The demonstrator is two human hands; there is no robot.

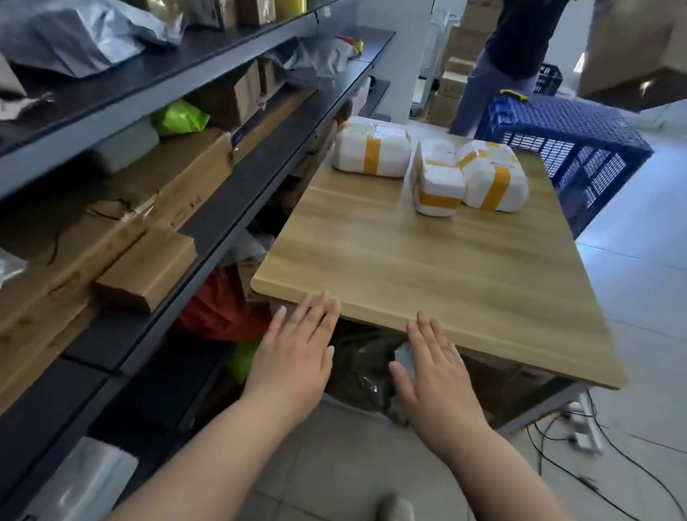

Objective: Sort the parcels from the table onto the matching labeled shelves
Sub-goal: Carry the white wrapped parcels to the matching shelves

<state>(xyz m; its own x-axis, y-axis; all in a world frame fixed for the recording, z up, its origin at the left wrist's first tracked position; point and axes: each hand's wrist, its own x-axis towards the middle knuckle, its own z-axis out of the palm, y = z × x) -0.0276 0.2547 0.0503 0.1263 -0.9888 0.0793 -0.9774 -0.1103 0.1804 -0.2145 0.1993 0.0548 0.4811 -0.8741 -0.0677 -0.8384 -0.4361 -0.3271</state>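
Note:
Three white parcels bound with yellow tape lie at the far end of the wooden table point(436, 268): one at far left point(371, 146), a small one point(438, 181) in the middle, a larger one point(492, 175) touching it on the right. My left hand point(297, 347) and my right hand point(436, 368) hover flat, palms down, fingers spread, just before the table's near edge. Both hold nothing. The dark shelves point(149, 89) on the left carry cardboard boxes and grey mailer bags.
A blue plastic crate point(564, 134) stands beyond the table's far right corner. A person carrying a large cardboard box point(651, 50) stands behind it by stacked cartons. Cables and a power strip point(584, 431) lie on the tiled floor at right. Bags sit under the table.

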